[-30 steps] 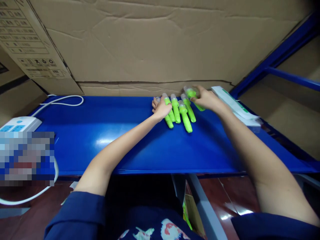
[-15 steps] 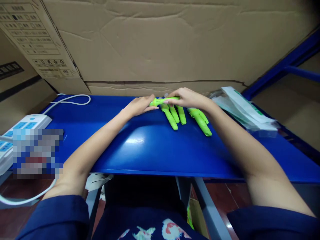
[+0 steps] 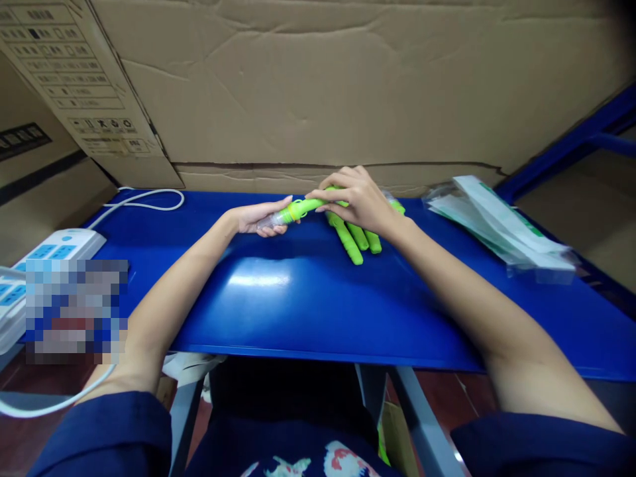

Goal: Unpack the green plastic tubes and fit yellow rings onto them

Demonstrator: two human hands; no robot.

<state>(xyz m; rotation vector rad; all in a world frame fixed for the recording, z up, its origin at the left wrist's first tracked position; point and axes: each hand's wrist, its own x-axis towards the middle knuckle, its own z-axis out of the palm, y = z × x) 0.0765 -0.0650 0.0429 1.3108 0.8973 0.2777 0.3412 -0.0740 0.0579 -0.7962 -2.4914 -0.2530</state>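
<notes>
My left hand [image 3: 248,217] is turned palm up with its fingers curled round the clear end of a lime-green stick [image 3: 312,204]. A yellowish ringed collar sits where the clear part meets the green part. From above, my right hand [image 3: 358,199] grips the other end between thumb and fingers, covering much of it. The stick is tilted, lower at its clear end. Several similar lime-green pieces [image 3: 348,244] lie on the blue table just below my right hand. One more green piece [image 3: 398,207] shows partly behind that wrist.
Flat plastic packaging with white and green parts [image 3: 511,225] lies on the right of the blue table [image 3: 318,311]. A white power strip [image 3: 59,248] and a white cable [image 3: 159,199] are at the left. A cardboard wall [image 3: 308,93] stands along the back.
My left hand has turned palm up and shifted left, so the stick's clear end now shows. The stick has tilted. My right hand has moved over the loose green pieces, hiding more of them.
</notes>
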